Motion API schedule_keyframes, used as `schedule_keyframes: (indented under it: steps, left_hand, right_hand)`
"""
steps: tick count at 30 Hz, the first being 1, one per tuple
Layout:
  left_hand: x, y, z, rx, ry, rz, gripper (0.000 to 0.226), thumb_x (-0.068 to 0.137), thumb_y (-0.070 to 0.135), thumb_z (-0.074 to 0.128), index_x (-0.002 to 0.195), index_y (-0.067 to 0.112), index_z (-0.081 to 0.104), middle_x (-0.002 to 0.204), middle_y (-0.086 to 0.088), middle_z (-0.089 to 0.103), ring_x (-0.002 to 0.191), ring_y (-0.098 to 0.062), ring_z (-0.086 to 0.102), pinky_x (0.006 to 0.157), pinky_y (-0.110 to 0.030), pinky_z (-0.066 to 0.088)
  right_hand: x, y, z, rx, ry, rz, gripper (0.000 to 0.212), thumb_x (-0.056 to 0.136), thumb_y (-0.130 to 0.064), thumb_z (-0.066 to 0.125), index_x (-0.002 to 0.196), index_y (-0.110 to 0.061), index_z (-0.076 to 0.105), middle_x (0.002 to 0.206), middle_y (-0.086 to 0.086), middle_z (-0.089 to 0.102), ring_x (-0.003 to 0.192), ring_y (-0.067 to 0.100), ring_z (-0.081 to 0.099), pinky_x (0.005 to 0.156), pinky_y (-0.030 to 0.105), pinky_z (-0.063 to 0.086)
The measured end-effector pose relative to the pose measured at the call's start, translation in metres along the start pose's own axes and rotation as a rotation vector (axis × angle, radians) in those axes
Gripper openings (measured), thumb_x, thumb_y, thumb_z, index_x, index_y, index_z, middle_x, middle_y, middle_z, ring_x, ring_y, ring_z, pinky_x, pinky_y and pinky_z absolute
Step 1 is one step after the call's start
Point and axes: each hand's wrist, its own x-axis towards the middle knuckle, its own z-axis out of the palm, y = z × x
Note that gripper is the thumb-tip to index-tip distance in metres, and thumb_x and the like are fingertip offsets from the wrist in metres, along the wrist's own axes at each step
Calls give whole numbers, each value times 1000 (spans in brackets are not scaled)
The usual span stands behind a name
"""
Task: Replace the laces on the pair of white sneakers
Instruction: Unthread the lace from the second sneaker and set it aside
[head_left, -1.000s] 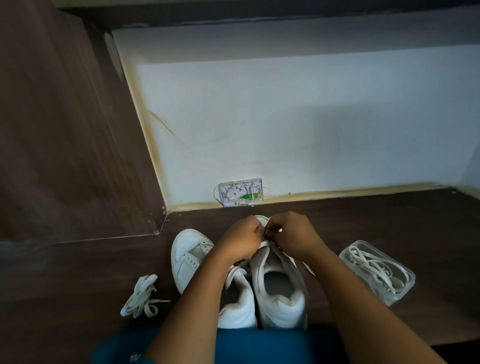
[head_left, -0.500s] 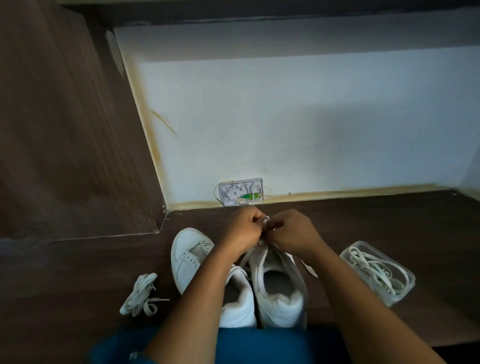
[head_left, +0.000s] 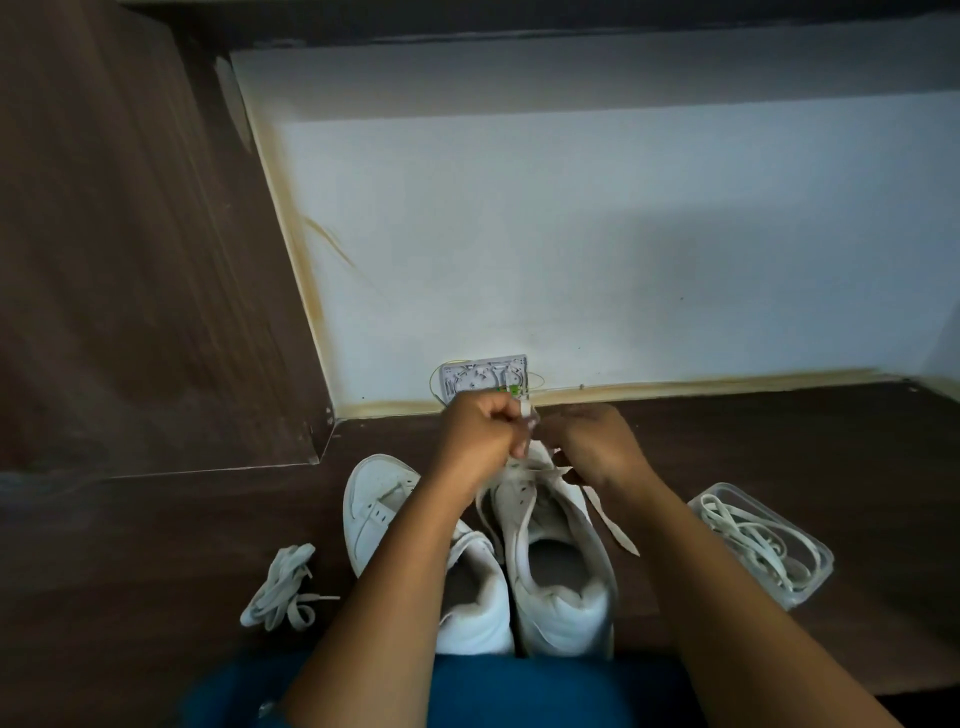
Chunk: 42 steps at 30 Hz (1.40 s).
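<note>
1. The tabletop (head_left: 779, 441) was seen to carry both sneakers, set side by side at the middle of its near edge.
2. The sneaker nearer the box (head_left: 561, 587) was laced only at the toe. The other sneaker (head_left: 379, 499) looked unlaced, so most of the work was judged undone.
3. Laces were kept in a clear box (head_left: 810, 571) towards the right edge.
4. The left hand (head_left: 483, 436) and right hand (head_left: 592, 441) were curled round the lace (head_left: 605, 519).
5. A loose bundle (head_left: 283, 587) was left towards the left edge.

Seen from a single head-worn wide-angle camera, above and behind the left hand (head_left: 480, 436) and right hand (head_left: 597, 447). Aimed forward and down, close enough for both forearms (head_left: 395, 597) to fill the lower frame. Facing a wall (head_left: 597, 234) just beyond the hands, wooden surface (head_left: 779, 441) beneath them.
</note>
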Motion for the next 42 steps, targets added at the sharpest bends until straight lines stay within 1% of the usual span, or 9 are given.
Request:
schedule_keyframes:
  steps: [3,6,9,13,19,23,30,38,42]
  left_hand:
    - [1,12,-2,-130,55,61,24,83,-1,65,64,13,59,45,13,56,37,1,43,39,-11,33]
    - [-1,5,-5,-84,-24,-37,17,88,1,59,75,11,64,59,6,60,45,-2,45,43,-14,36]
    - [-2,-10,-11,36,-176,-200,24,82,-9,49,80,8,65,63,-4,56,53,-12,46,47,-21,38]
    - [-5,-15,-10,285,-248,-83,31,82,-2,63,61,20,60,46,10,54,47,-5,47,50,-18,38]
    - [0,7,-4,-201,33,49,24,86,-9,57,67,5,62,51,5,60,44,-4,49,45,-17,41]
    - [-2,5,-5,-336,53,41,32,86,-4,59,63,15,69,66,-8,65,50,-11,51,50,-21,43]
    - [-8,-15,-5,195,-271,-84,23,85,-2,60,69,14,62,58,0,57,49,-7,50,48,-19,42]
    - [-4,15,-3,-392,8,70,25,92,-1,50,71,6,62,66,4,68,48,-7,57,48,-18,48]
    - [-6,13,-6,-510,87,89,23,93,2,49,75,5,63,68,2,67,55,-9,60,58,-21,53]
  right_hand:
    - [-1,6,-1,-132,-178,-68,9,78,-4,65,69,-2,68,61,11,57,57,19,50,56,26,40]
    - [4,13,7,-216,-33,-193,18,79,-11,71,62,-6,68,58,8,59,57,15,52,60,29,42]
    - [7,6,9,230,79,-134,29,81,4,62,55,-8,64,55,11,56,56,21,49,59,33,41]
    - [4,-2,5,476,63,-127,24,86,1,61,62,-1,60,60,15,54,56,21,48,57,28,44]
    - [3,2,-8,141,-188,-104,10,84,-7,63,84,1,69,71,10,62,59,14,53,53,23,43]
    - [7,15,1,-190,-152,-279,14,79,-11,67,67,-3,64,60,10,60,54,15,52,60,32,45]
    - [8,-9,-4,768,27,-253,30,91,5,52,64,-7,55,63,11,56,54,18,52,55,28,47]
    - [3,11,-1,-484,-170,-333,19,80,-16,68,63,-13,61,65,5,61,63,14,54,62,27,41]
    - [3,5,6,-149,0,-360,19,87,-6,62,69,0,62,61,11,61,54,13,55,57,25,45]
